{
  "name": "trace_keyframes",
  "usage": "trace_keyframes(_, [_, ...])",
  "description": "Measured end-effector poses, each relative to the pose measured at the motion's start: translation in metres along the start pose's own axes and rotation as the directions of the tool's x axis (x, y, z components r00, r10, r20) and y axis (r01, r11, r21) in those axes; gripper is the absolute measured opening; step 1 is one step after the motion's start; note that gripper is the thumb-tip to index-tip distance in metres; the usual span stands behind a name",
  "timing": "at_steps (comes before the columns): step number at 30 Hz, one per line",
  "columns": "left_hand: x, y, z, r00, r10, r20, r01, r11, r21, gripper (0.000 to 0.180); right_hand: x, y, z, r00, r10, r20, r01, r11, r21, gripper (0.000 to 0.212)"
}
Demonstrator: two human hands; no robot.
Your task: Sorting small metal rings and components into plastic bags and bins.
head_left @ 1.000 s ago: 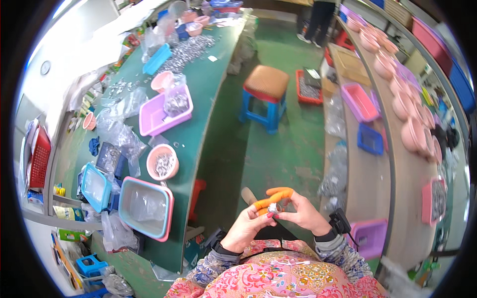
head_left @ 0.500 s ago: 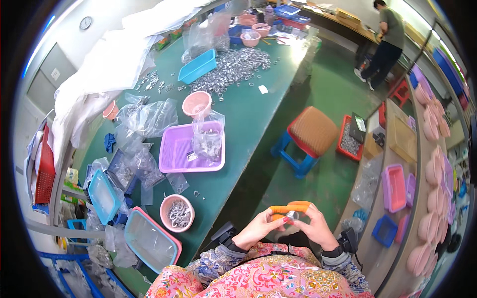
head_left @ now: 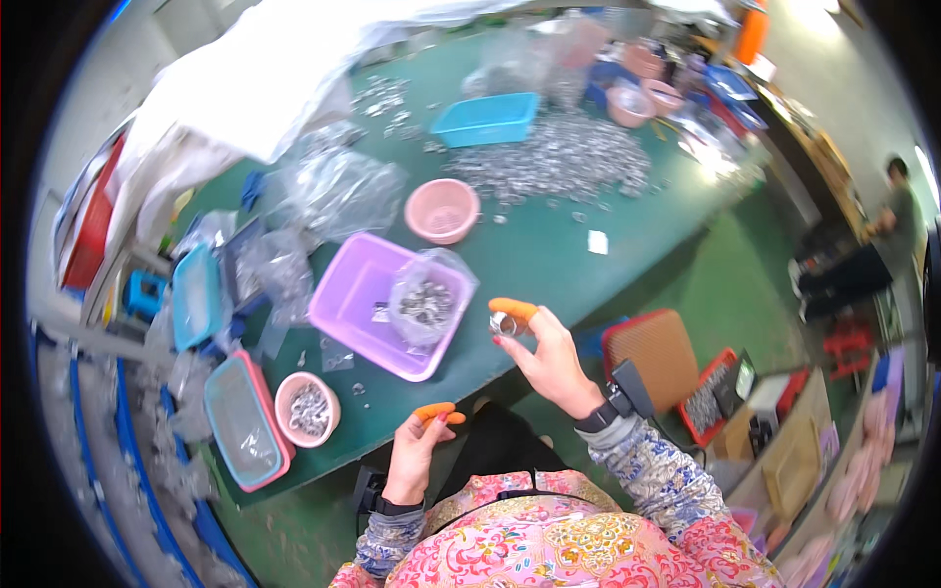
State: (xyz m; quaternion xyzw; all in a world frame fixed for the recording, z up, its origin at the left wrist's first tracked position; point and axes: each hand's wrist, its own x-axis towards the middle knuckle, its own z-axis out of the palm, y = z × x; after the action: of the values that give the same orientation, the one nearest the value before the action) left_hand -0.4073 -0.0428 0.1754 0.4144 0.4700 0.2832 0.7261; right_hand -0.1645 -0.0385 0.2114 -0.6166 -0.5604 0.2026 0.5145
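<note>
My right hand (head_left: 551, 365) is raised over the table's front edge. Thumb and orange-covered fingers pinch a small silver metal ring (head_left: 504, 323). Lower and to the left, my left hand (head_left: 417, 453) has its orange-covered fingers curled against the thumb; whether anything is between them is hidden. Just left of the right hand stands a purple plastic basin (head_left: 343, 312). A clear plastic bag (head_left: 410, 331) lies in it, with silver metal pieces (head_left: 428, 302) inside. Nearer the left hand is a pink bowl (head_left: 331, 423) with similar pieces (head_left: 309, 410).
Behind the basin stand another pink bowl (head_left: 441, 211), a heap of metal rings (head_left: 578, 157) and a blue tray (head_left: 485, 120). Lidded boxes (head_left: 238, 416) and plastic bags (head_left: 338, 196) crowd the left. A stool (head_left: 652, 358) stands right; a person (head_left: 872, 245) is beyond.
My hands have moved apart: the right went up and left over the table with the ring, the left moved left and down. The view has turned toward the table.
</note>
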Motion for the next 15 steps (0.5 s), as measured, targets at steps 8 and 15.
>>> trace_keyframes(8, [0.045,0.014,-0.011,0.978,-0.035,-0.204,0.019,0.996,-0.083,0.023,0.102,0.057,0.031,0.952,-0.173,0.254,0.225,0.955,-0.194,0.040])
trace_keyframes(15, [0.069,0.033,0.016,0.952,-0.106,-0.286,0.094,0.994,-0.055,0.023,0.105,0.266,-0.110,0.961,0.240,-0.134,-0.275,0.841,-0.466,0.033])
